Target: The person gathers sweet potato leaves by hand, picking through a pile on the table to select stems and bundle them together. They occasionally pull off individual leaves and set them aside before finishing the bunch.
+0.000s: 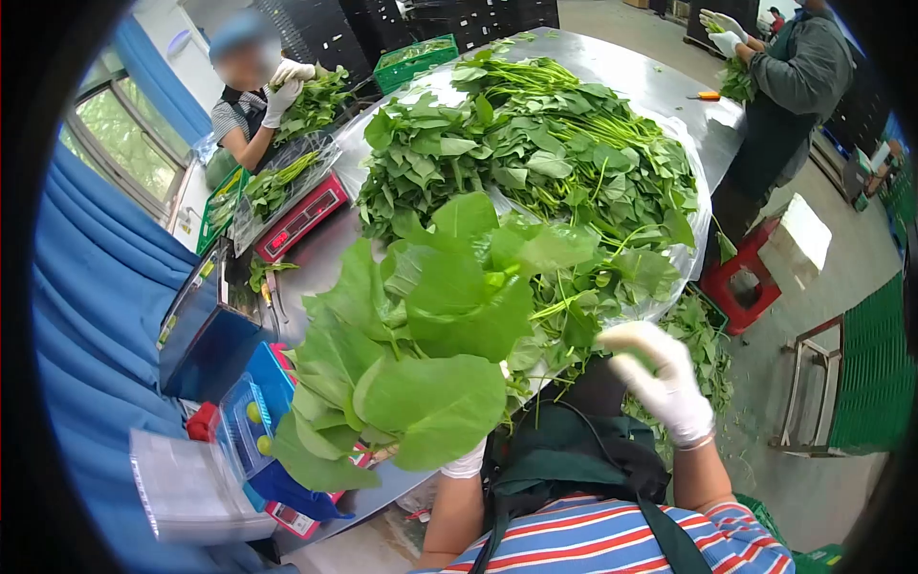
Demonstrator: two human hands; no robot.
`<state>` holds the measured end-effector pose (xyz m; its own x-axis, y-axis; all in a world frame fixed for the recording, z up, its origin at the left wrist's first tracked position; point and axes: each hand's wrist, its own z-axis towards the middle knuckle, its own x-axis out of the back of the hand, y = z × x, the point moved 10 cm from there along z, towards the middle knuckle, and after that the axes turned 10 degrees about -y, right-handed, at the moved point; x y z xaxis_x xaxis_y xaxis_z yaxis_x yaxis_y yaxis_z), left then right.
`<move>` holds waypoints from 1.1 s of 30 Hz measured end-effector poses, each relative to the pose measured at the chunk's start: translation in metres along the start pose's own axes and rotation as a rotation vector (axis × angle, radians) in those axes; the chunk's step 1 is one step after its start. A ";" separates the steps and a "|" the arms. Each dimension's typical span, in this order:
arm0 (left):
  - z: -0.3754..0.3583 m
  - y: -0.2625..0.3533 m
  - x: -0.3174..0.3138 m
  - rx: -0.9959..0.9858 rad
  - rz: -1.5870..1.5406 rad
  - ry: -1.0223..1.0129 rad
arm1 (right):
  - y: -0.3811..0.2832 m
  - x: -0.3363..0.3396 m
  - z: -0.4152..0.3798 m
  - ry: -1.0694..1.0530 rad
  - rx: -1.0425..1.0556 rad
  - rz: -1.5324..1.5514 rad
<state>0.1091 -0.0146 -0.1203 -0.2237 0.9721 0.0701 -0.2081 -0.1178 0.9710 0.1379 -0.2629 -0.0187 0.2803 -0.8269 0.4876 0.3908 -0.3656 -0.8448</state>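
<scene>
Leaves mostly hiding left hand, grip unclear, right hand raised, fingers curved, unclenched

White gloves; striped blue-red-white shirt; dark green apron.

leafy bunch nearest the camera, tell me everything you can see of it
The leafy bunch is a loose fan of broad green leaves, some glossy. It looks fresh and is raised in front of the pile of greens, covering part of it from view. The white-gloved left hand shows at its lower edge, apparently holding it; leaves hide most of the grip.
</scene>
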 end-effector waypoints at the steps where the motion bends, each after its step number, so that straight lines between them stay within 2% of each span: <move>1: -0.003 -0.006 -0.003 0.051 -0.022 0.000 | -0.009 -0.016 0.009 -0.057 0.031 0.067; 4: -0.009 -0.018 -0.004 0.095 -0.034 -0.046 | -0.029 -0.056 0.030 -0.110 0.211 0.111; 5: -0.010 -0.009 -0.004 0.024 0.022 -0.032 | -0.035 -0.066 0.036 -0.128 0.256 0.117; 6: -0.010 0.001 -0.003 -0.047 0.079 -0.017 | -0.029 -0.075 0.040 -0.145 0.199 0.165; 8: -0.009 0.015 -0.004 -0.067 0.122 0.011 | -0.017 -0.087 0.043 -0.095 0.245 0.167; 10: -0.008 0.023 0.000 -0.089 0.160 0.038 | 0.021 -0.093 0.041 -0.060 -0.074 0.460; 11: -0.006 0.016 0.003 -0.022 0.059 0.039 | 0.018 -0.089 0.041 -0.037 -0.110 0.857; 12: -0.004 0.011 0.003 0.046 -0.044 0.036 | 0.032 -0.089 0.038 -0.023 -0.142 1.022; 14: -0.001 0.022 0.002 0.016 -0.349 0.061 | 0.021 -0.077 0.038 -0.090 0.120 1.589; 16: 0.002 0.015 0.010 0.022 -0.461 0.093 | 0.026 -0.073 0.030 -0.110 0.061 1.902; 18: 0.004 0.017 0.010 0.010 -0.566 0.101 | 0.024 -0.069 0.025 -0.127 0.090 2.076; 19: 0.005 0.017 0.010 0.008 -0.604 0.082 | 0.028 -0.067 0.023 -0.110 0.090 2.070; 21: 0.003 0.020 0.007 0.013 -0.642 0.059 | 0.023 -0.070 0.022 -0.201 0.153 2.177; 28: -0.001 0.030 0.023 -0.038 -0.668 0.037 | 0.025 -0.067 0.021 -0.197 0.147 2.140; 30: -0.003 0.037 0.035 -0.066 -0.673 0.086 | 0.045 -0.034 0.016 0.033 0.169 1.958; 31: -0.004 0.040 0.040 -0.073 -0.679 0.104 | 0.063 -0.003 0.008 0.224 0.236 1.605; 32: -0.004 0.043 0.046 -0.108 -0.698 0.076 | 0.090 0.035 -0.027 0.767 -0.090 0.981; 33: -0.006 0.041 0.054 -0.113 -0.708 0.091 | 0.118 0.059 -0.032 0.613 0.068 0.900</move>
<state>0.0831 0.0319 -0.0781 -0.0762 0.8026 -0.5916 -0.4287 0.5093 0.7462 0.1726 -0.3685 -0.0965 0.0105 -0.8590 -0.5118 0.3147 0.4887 -0.8137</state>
